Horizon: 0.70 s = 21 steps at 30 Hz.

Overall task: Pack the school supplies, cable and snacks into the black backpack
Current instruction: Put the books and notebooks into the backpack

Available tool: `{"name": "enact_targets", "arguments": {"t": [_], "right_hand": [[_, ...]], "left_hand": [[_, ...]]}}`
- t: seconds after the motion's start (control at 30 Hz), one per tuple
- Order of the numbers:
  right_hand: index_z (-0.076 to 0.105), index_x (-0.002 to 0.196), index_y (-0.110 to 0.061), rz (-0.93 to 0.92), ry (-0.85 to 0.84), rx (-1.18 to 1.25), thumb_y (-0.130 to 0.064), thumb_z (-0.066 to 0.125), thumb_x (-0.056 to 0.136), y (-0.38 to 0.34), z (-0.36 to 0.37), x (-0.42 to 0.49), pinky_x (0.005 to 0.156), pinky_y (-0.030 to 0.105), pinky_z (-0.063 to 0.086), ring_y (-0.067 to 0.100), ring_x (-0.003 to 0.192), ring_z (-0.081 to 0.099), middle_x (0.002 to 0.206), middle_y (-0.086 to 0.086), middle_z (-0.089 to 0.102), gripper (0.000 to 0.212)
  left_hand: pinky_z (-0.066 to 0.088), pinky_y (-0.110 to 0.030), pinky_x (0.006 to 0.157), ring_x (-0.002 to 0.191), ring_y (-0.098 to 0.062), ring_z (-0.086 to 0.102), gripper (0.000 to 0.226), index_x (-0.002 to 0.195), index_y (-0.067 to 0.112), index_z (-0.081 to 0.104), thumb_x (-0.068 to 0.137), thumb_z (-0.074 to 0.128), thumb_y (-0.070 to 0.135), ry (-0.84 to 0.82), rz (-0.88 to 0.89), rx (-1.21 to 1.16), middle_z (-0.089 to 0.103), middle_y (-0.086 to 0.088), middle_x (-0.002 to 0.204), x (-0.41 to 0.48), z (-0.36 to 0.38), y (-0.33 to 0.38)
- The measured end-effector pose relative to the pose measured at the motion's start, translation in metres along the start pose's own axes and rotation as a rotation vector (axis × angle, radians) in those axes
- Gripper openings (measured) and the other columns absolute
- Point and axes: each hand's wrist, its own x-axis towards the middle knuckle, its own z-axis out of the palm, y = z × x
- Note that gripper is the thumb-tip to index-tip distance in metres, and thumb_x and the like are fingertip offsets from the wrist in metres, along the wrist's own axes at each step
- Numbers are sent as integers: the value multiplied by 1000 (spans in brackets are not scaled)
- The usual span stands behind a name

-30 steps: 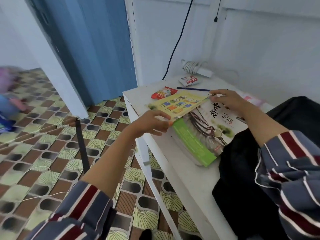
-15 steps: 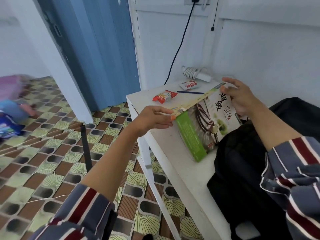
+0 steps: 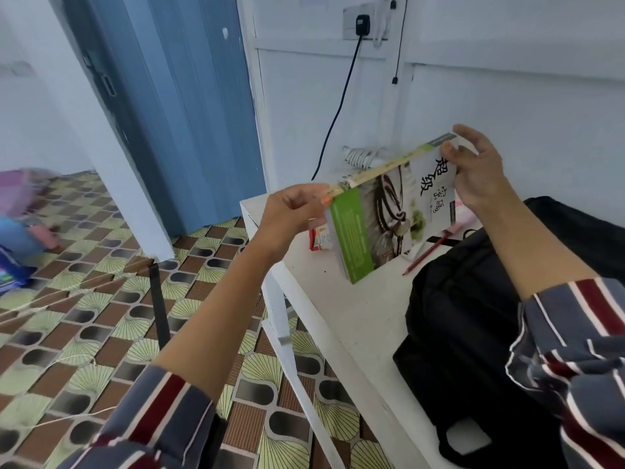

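Observation:
Two books are held together above the white table (image 3: 341, 309): a thick one with a green band and dark ornament (image 3: 382, 218), and a thin yellow booklet (image 3: 389, 167) seen edge-on along its top. My left hand (image 3: 291, 211) pinches their left corner. My right hand (image 3: 477, 174) grips their upper right end. The stack stands tilted up on edge. The black backpack (image 3: 473, 326) lies on the table at the right. A red snack packet (image 3: 318, 236) peeks out behind the books. A red pencil (image 3: 426, 253) lies beside the backpack. A coiled white cable (image 3: 362, 156) sits by the wall.
A black cord (image 3: 338, 106) runs from a wall socket down behind the table. A blue door (image 3: 176, 106) stands to the left. The patterned tile floor (image 3: 101, 316) carries thin white wires and a black pole. Blurred pink and blue things lie at the far left.
Both hands have lifted the two books off the table and tipped them up on edge. The yellow booklet's cover, visible before, now shows only edge-on. The red pencil is uncovered.

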Motion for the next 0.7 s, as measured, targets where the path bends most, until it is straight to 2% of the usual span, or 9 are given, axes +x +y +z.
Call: {"name": "enact_targets", "arguments": {"t": [0.07,0.13,0.2,0.3,0.43,0.5,0.53,0.6,0.7], "right_hand": [[56,93,-20,-71,66,4,-19,84,48,-10,12,-2,60,27,53,12,64,64,72,2,62,52],[53,90,-18,-144,119,15,-6,77,69,-17,20,-1,60,27,52,12,63,64,75,6,60,35],[50,85,-17,-194,146,34,0,71,76,-24,28,-1,61,29,53,14,63,64,72,7,60,29],[46,80,-18,-263,161,32,-13,80,60,-37,37,-7,74,37,51,17,66,61,70,9,54,39],[43,74,-17,-328,252,-8,-1,74,74,-43,42,-12,90,43,46,16,69,61,70,7,52,35],[42,70,-17,-347,317,5,3,70,78,-46,45,-18,91,41,45,15,69,60,66,4,53,35],[41,69,-17,-353,349,-8,3,69,79,-47,46,-21,88,37,47,14,69,60,65,1,55,36],[42,67,-17,-360,409,-45,4,68,80,-48,50,-30,81,32,50,12,68,61,64,-1,59,35],[48,67,-18,-335,500,-141,0,71,78,-50,57,-42,91,41,49,18,75,61,70,7,58,31]], "left_hand": [[55,-25,72,77,-7,67,29,112,19,57,86,60,7,42,116,-35,71,8,73,3,5,5],[53,-27,80,84,-10,64,53,125,21,43,82,64,0,66,225,-5,69,7,80,8,9,6],[51,-25,84,85,-4,62,65,127,19,34,78,66,-9,107,308,34,65,14,79,15,10,6],[49,-25,88,86,0,57,62,124,21,32,79,66,-5,207,434,99,59,20,81,25,11,4],[45,-32,94,111,-5,42,44,112,37,42,82,67,16,327,609,223,39,11,115,40,17,-2],[42,-41,100,122,-15,39,23,101,35,53,87,60,18,239,688,238,39,12,118,55,15,-6],[42,-45,98,120,-22,43,16,97,33,59,90,55,19,150,707,250,45,15,115,62,13,-8],[46,-43,89,105,-18,52,22,97,36,66,91,49,23,-32,640,214,52,11,106,74,7,-6],[46,-36,83,94,-15,53,30,109,36,67,92,50,18,-206,490,154,58,-4,105,84,3,-1]]}}
